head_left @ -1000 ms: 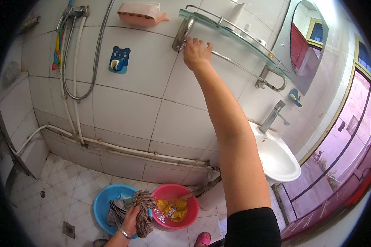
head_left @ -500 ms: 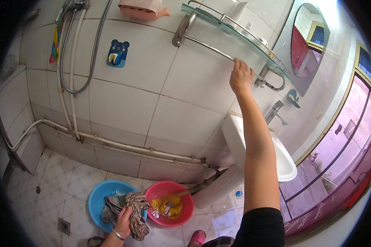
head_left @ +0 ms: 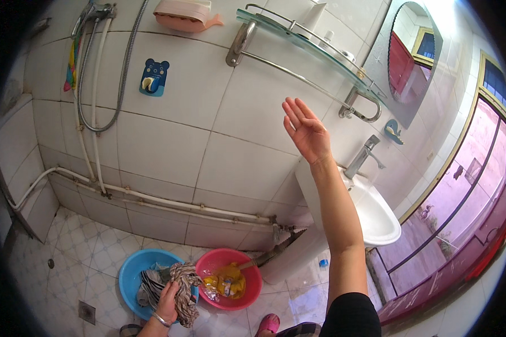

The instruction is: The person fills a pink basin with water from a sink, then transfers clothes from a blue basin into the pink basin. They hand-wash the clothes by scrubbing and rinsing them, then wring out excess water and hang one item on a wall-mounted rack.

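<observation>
My left hand [head_left: 166, 302] is closed on a bunched, brown-striped cloth [head_left: 184, 289], held over the rim of a blue basin [head_left: 130, 281]. Grey and white striped fabric [head_left: 150, 287] lies in that basin, partly hidden by the held cloth. Raised in front of the wall, my right hand [head_left: 308, 130] has its fingers stretched out and nothing in it. Just above it runs the metal towel bar [head_left: 298, 78] under a glass shelf [head_left: 315, 48]; the hand is apart from the bar.
Beside the blue basin stands a pink basin [head_left: 256, 283] with yellow cloth [head_left: 229, 283] in water. A white washbasin [head_left: 385, 219] with a faucet [head_left: 361, 156] is at the right, near a doorway. A shower hose [head_left: 128, 78] hangs at left. My pink shoe [head_left: 270, 323] shows below.
My right hand has let go of the towel bar and come down a little to the left, its fingers now extended. My left hand still grips the striped cloth.
</observation>
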### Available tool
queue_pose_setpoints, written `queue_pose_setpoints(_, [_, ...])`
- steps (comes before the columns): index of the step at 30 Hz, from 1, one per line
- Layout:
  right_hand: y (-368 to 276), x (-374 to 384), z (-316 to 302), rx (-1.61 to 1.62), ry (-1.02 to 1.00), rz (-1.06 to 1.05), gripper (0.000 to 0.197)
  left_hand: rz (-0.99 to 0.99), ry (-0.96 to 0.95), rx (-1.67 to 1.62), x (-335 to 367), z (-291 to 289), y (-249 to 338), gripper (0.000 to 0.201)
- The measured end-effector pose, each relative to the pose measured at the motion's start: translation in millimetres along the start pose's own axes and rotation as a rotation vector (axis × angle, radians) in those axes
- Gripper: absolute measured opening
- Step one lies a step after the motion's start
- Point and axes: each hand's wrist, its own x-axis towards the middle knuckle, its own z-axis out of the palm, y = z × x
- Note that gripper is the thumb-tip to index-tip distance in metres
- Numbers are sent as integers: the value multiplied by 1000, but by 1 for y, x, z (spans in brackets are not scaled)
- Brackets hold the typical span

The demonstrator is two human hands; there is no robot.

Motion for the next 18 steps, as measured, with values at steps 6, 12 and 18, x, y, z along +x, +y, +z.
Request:
queue_pose_setpoints(6, [15, -17, 5, 91, -9, 44, 45, -28, 38, -11, -1, 3, -3, 32])
queue_pose_setpoints(12, [102, -83, -22, -268, 237, 364, 28, -67, 104, 40, 8, -1, -4, 35])
queue_pose_setpoints(18, [275, -291, -106, -593, 260, 989, 25, -134, 94, 44, 13, 3, -7, 36])
